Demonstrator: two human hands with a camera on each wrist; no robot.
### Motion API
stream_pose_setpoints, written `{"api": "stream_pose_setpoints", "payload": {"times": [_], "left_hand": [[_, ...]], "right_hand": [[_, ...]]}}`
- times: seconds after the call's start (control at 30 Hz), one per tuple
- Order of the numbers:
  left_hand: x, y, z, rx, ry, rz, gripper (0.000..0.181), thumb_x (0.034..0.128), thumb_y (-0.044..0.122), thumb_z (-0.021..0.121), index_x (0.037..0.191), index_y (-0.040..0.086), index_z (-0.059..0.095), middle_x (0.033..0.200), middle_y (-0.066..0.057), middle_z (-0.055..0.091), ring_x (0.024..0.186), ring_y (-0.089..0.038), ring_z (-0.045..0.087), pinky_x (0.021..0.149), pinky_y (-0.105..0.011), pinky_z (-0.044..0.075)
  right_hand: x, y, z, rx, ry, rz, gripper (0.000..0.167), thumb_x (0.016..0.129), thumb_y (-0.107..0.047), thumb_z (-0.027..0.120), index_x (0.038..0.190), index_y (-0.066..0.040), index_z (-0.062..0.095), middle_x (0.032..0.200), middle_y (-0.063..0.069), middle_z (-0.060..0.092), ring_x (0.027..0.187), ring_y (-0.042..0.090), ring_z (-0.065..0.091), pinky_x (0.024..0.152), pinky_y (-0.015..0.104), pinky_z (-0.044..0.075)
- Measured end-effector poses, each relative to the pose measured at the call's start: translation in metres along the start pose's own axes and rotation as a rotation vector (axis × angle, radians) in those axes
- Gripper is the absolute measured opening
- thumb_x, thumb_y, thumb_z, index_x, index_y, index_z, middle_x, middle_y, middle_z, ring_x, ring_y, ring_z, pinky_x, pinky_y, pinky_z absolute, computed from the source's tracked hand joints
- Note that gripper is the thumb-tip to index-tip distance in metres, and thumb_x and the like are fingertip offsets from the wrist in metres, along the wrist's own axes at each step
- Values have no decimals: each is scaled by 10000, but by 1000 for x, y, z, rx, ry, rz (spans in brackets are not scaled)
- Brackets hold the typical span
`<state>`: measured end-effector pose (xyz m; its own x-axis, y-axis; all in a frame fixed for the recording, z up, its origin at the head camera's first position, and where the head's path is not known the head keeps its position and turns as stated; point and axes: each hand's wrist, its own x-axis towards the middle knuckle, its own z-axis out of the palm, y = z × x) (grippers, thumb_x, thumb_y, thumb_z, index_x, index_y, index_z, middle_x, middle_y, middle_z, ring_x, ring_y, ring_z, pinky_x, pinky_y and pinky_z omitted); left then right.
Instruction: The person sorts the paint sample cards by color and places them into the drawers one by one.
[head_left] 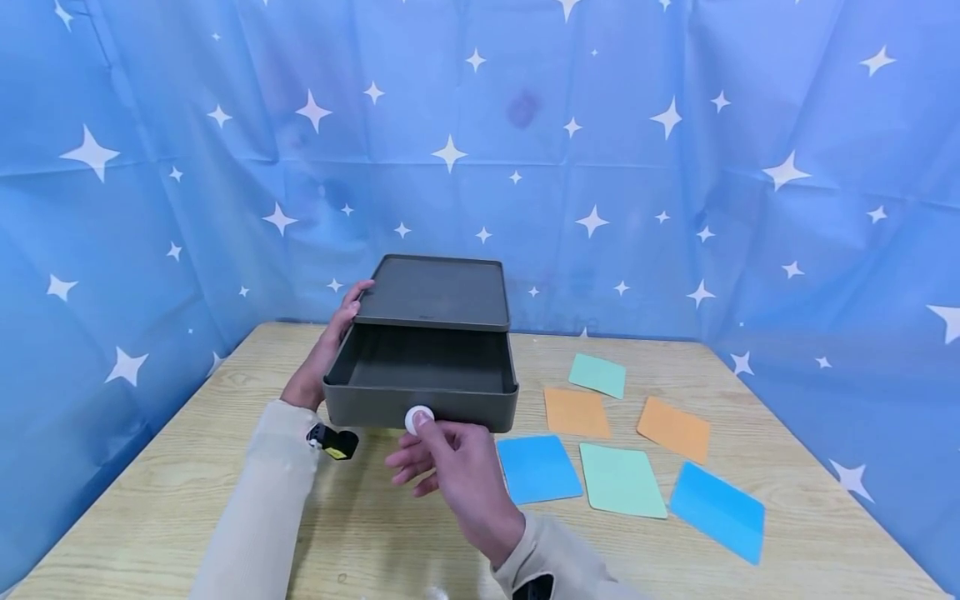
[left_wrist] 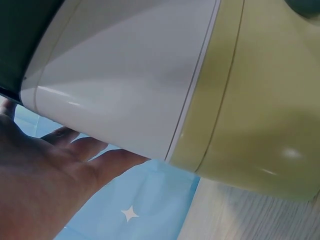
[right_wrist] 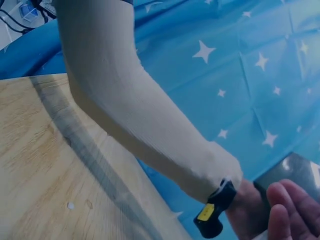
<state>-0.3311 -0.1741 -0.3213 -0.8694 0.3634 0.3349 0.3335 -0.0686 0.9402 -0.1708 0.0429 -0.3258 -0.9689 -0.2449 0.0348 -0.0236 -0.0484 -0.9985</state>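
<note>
A small drawer cabinet stands on the table; its dark grey top (head_left: 442, 292) has a low rim. The dark grey upper drawer (head_left: 423, 407) is pulled out, and its visible inside holds nothing. At the drawer's round white knob (head_left: 414, 417) is my right hand (head_left: 468, 471), thumb on the knob and the other fingers below the drawer front. My left hand (head_left: 326, 358) rests along the cabinet's left side with fingers extended. In the left wrist view, a white tier (left_wrist: 125, 75) and a yellow tier (left_wrist: 250, 120) show beside the dark one.
Right of the cabinet lie flat cards: two blue cards, one being the nearer-right blue card (head_left: 718, 510), two orange cards including the left orange card (head_left: 576, 412), and two green cards including the larger green card (head_left: 621, 481). A star-patterned blue curtain (head_left: 525, 200) hangs behind the wooden table (head_left: 150, 492).
</note>
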Motion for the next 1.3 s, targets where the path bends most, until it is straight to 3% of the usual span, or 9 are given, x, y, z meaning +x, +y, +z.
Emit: {"api": "stream_pose_setpoints", "payload": {"times": [0.2, 0.4, 0.5, 0.7, 0.77, 1.0, 1.3], "left_hand": [[0, -2, -3, 6, 3, -2, 571, 1060, 523, 188, 1602, 369, 96, 1675, -4, 63, 1498, -263, 126, 1081, -411, 299], [-1, -3, -4, -1, -3, -2, 577, 1059, 523, 185, 1605, 369, 80, 1680, -12, 57, 1503, -268, 128, 1067, -395, 322], [-1, -3, -3, -14, -6, -4, 579, 1058, 520, 185, 1606, 371, 72, 1683, -10, 46, 1508, -275, 118, 1083, -425, 306], [-1, -2, -2, -12, -1, -25, 587, 1053, 526, 200, 1605, 377, 69, 1689, 5, 2, 1524, -294, 62, 1152, -558, 212], [-2, -2, -3, -5, 3, -32, 585, 1054, 521, 201, 1605, 377, 71, 1690, 2, -8, 1526, -302, 54, 1158, -579, 200], [-3, 1, -3, -4, -6, -31, 564, 1063, 497, 185, 1603, 373, 74, 1691, -14, 19, 1525, -284, 98, 1112, -454, 278], [-1, -1, -3, 9, -5, -18, 575, 1061, 508, 186, 1605, 367, 66, 1694, -5, 7, 1541, -292, 71, 1139, -535, 251]], "right_hand": [[-1, 1, 1, -1, -9, -10, 494, 972, -473, 606, 1026, 4, 720, 920, 135, 784, 710, 145, 744, 638, 301, 582], [-5, 4, -4, -27, -85, -8, 446, 989, -406, 605, 1044, 25, 707, 921, 186, 775, 720, 154, 742, 636, 303, 586], [-8, 6, -14, -134, -176, -17, 372, 998, -353, 607, 1003, 1, 721, 889, 191, 767, 716, 137, 730, 631, 285, 575], [-12, 18, -45, -444, -488, -94, 298, 1008, -272, 591, 951, -21, 741, 855, 188, 751, 676, 29, 678, 578, 225, 535], [-13, 23, -54, -508, -530, -110, 307, 1004, -276, 596, 940, -11, 737, 836, 177, 749, 657, 6, 666, 581, 211, 526], [-7, 36, -76, -641, -463, -111, 240, 971, -270, 650, 903, -62, 748, 784, 100, 753, 618, 62, 687, 624, 207, 527], [2, 36, -98, -776, -356, -118, 178, 938, -296, 687, 888, -133, 739, 783, 53, 755, 624, 117, 683, 592, 227, 498]]}}
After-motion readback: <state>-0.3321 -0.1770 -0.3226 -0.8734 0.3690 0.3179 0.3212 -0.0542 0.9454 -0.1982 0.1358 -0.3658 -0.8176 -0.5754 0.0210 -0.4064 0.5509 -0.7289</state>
